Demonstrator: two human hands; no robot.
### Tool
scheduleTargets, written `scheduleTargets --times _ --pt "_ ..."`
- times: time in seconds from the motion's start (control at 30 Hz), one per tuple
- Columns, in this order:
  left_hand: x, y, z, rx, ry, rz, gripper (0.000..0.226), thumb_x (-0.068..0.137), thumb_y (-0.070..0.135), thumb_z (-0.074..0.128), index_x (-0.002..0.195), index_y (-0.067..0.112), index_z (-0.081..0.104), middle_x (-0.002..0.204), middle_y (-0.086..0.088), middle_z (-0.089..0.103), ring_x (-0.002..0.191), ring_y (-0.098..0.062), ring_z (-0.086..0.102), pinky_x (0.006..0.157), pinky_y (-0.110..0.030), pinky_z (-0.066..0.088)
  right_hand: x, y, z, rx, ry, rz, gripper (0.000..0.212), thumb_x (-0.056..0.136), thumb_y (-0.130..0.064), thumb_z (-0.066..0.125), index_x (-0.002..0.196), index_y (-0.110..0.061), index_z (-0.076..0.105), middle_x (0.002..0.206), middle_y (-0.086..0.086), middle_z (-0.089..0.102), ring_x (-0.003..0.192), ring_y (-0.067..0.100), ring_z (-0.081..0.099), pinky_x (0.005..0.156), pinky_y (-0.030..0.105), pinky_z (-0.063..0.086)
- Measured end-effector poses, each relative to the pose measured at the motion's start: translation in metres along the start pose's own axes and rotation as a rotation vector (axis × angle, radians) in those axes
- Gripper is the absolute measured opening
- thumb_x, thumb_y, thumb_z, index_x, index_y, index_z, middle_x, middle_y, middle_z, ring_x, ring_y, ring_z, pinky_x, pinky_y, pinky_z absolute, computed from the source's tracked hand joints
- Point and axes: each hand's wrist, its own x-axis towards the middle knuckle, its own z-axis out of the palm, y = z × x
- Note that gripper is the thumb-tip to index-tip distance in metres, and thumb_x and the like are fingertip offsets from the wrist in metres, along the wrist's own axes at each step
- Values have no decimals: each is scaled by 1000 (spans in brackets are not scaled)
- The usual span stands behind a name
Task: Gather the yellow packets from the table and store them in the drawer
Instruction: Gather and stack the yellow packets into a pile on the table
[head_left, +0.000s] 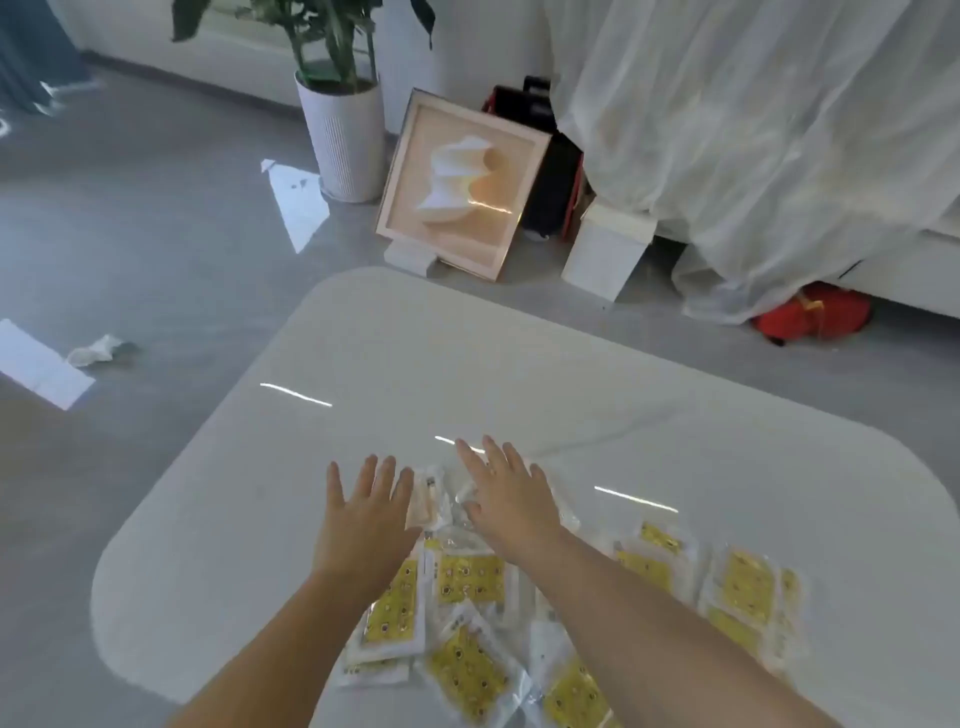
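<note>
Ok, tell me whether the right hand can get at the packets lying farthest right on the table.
Probably yes. The right hand is open and holds nothing. Those packets lie flat on the table just beside its forearm, and nothing stands between them.

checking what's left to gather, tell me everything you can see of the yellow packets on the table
The yellow packets are flat, clear plastic sachets with dotted yellow inserts and white edges. They lie scattered and overlapping on the near part of the white table. The left hand and right hand hover over the farthest ones; contact is unclear.
</note>
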Motion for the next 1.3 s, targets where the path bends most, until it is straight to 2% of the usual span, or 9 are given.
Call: scheduleTargets --times 0.2,0.4,0.57,0.63,0.7,0.9,1.07,1.2,1.3 --pt "36 3 38 47 -137 95 69 100 51 30 154 16 5 162 -9 6 149 -29 3 116 -56 2 29 21 34 37 -99 63 64 100 -34 39 152 -32 2 161 3 6 148 29 7 115 53 20" --pt "58 4 60 -13 -248 98 72 95 29 47 152 19 5 158 -8 15 143 -27 23 112 -41 29 38 42 43 74 -246 120 77 89 -19 54 150 -34 9 161 -3 -1 146 32 6 107 58 28" --pt "63 8 77 17 -210 96 71 83 24 65 144 14 29 141 -9 38 117 -27 49 89 -35 46 40 58 45 21 -217 90 85 77 5 59 146 -30 23 157 3 14 132 31 31 90 42 45" --pt "68 9 80 17 -213 96 77 56 33 88 123 10 57 116 -12 58 89 -29 62 68 -37 52 44 63 45 -13 -167 93 83 74 4 63 142 -28 28 145 6 31 122 29 39 86 38 44" --pt "70 10 81 21 -170 86 74 34 26 95 102 8 69 94 -11 64 69 -28 62 54 -34 50 48 67 46 -91 -113 91 74 74 -4 69 136 -25 34 132 6 43 116 28 44 88 38 39" --pt "78 10 71 -139 -186 -38 44 79 1 61 116 21 53 102 5 55 82 -15 57 64 -24 45 60 79 34 -267 -137 29 35 79 -34 75 109 -21 59 111 -2 59 113 22 48 101 40 26" --pt "94 2 49 -610 -174 -409 7 93 12 46 96 17 51 75 0 58 65 -22 62 54 -31 50 70 91 7 26 -361 47 34 80 -32 72 107 -18 55 101 2 62 94 23 60 69 30 41" --pt "115 -11 29 -1042 -254 -629 11 93 21 55 103 16 54 89 -4 64 63 -22 68 50 -31 57 97 105 -16 454 -340 148 28 78 -34 75 82 -24 49 81 -8 46 79 16 47 57 24 35" --pt "139 -24 26 -1242 -284 -685 16 94 15 56 110 13 55 101 -9 65 78 -25 67 57 -36 60 125 108 -33 797 -276 283 24 85 -27 70 93 -8 57 84 -1 51 75 16 51 51 20 41"
